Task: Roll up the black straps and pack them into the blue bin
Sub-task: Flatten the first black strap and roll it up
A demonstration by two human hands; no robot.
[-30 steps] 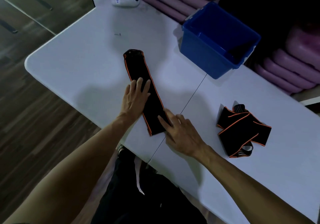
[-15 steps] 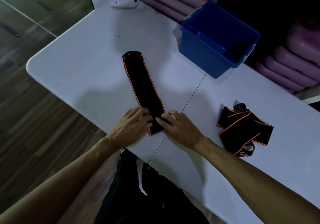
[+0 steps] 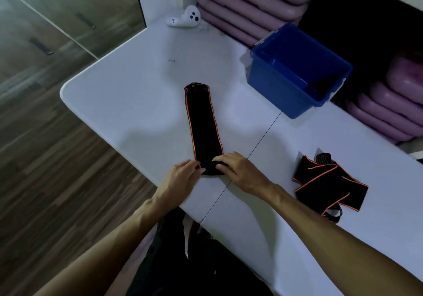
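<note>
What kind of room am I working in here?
Probably a gym or fitness studio storeroom: stacked purple foam pads behind the white table, elastic black straps, and a wood-look floor.

Straps: two, one flat strap (image 3: 203,126) and one loose bundle (image 3: 329,186), which seems to be a single strap
Bins: one blue bin (image 3: 295,71)
Controllers: one white controller (image 3: 184,17)
Hands: two, left hand (image 3: 180,176) and right hand (image 3: 240,172)
Tables: one table (image 3: 128,94)

A gym storage corner

Soft purple mats (image 3: 247,5) were stacked by a white table (image 3: 128,94). The floor (image 3: 45,158) was brown wood, and a white game controller (image 3: 185,18) lay on the table.
</note>
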